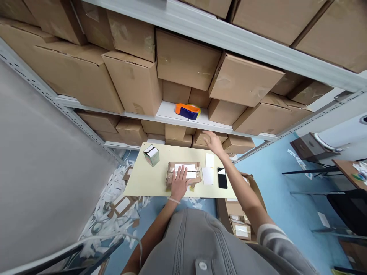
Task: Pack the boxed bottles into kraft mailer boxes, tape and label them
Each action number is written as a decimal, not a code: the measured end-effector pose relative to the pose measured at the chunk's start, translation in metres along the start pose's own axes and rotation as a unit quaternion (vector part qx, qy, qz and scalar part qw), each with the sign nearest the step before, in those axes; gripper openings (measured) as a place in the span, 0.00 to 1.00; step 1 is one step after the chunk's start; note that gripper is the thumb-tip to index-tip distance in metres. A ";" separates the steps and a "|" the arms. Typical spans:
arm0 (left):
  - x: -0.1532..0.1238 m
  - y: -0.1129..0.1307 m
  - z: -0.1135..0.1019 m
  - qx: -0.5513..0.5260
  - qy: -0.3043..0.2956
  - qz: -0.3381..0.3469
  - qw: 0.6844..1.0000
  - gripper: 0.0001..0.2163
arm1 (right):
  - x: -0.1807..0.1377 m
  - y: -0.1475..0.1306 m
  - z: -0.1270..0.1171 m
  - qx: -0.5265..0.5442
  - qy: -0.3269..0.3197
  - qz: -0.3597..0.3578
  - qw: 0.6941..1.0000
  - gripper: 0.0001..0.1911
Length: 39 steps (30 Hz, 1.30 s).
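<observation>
On the pale table [134, 179] lies a taped cardboard box [195, 167] with white labels on top. My left hand [179, 183] rests flat on that box, fingers stretched out. Raised over the table's far edge, my right hand [213, 143] has its fingers apart and nothing shows in it. It is close below the shelf that carries an orange and blue tape dispenser [187, 110]. White paper slips [208, 175] and a black phone [222, 179] lie right of the cardboard box. A small greenish carton [151, 156] stands at the table's left.
Metal shelving [200, 25] full of cardboard boxes [186, 57] rises behind the table. Paper scraps [106, 202] cover the floor at left. A large open carton [255, 187] with small parcels stands at the right. Farther right are a black chair [348, 210] and a desk.
</observation>
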State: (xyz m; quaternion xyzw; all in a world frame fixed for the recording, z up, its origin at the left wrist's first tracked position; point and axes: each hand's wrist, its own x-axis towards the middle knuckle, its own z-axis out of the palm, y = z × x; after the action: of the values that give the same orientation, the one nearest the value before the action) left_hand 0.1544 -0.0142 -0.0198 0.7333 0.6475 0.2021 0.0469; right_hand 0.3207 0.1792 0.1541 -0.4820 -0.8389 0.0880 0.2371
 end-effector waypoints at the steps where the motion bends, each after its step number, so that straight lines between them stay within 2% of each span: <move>1: -0.001 0.000 0.000 0.001 0.003 -0.002 1.000 0.27 | 0.026 -0.005 -0.007 -0.006 0.012 -0.019 1.000 0.21; 4: -0.004 -0.003 0.001 0.006 0.012 -0.003 1.000 0.27 | 0.096 -0.021 -0.013 -0.050 0.025 -0.025 0.998 0.21; 8: -0.007 -0.007 0.001 0.018 0.019 0.000 1.000 0.27 | 0.154 -0.037 0.008 -0.109 0.014 0.014 0.994 0.23; 11: -0.010 -0.009 0.000 0.023 0.024 0.002 0.999 0.26 | 0.170 -0.039 0.033 -0.109 0.003 0.040 0.993 0.23; 14: -0.012 -0.012 -0.001 0.021 0.025 0.001 0.999 0.27 | 0.170 -0.036 0.052 -0.104 0.028 0.059 0.992 0.20; 18: -0.014 -0.016 -0.003 0.019 0.022 0.006 1.000 0.28 | 0.158 -0.036 0.056 -0.077 0.055 0.054 0.994 0.16; 22: -0.012 -0.016 -0.003 0.020 0.022 0.008 1.000 0.27 | 0.117 -0.041 0.040 0.029 0.095 0.046 0.994 0.16; 25: -0.008 -0.014 -0.004 0.015 0.016 0.003 1.000 0.26 | 0.061 -0.043 0.029 0.169 0.088 0.107 0.976 0.22; 28: -0.004 -0.010 -0.006 0.002 0.000 -0.001 1.000 0.27 | -0.004 -0.038 0.026 0.331 0.046 0.168 0.928 0.25; 30: -0.003 -0.009 -0.006 -0.009 -0.012 -0.005 1.000 0.28 | -0.048 -0.033 0.030 0.395 0.029 0.226 0.890 0.27; 33: -0.002 -0.009 -0.006 -0.028 -0.029 -0.010 0.999 0.28 | -0.104 -0.028 0.043 0.376 0.029 0.320 0.869 0.31; 36: 0.000 -0.011 -0.006 -0.074 -0.047 -0.022 0.996 0.27 | -0.140 -0.030 0.055 0.297 0.032 0.353 0.887 0.33; 39: 0.005 -0.014 -0.013 -0.186 -0.045 -0.057 0.980 0.22 | -0.157 -0.036 0.059 0.232 0.041 0.331 0.914 0.32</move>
State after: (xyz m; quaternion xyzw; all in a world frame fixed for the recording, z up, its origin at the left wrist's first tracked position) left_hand 0.1369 -0.0100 -0.0119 0.6824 0.6361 0.2826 0.2233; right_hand 0.3309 0.0322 0.0668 -0.6668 -0.5768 0.3341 0.3333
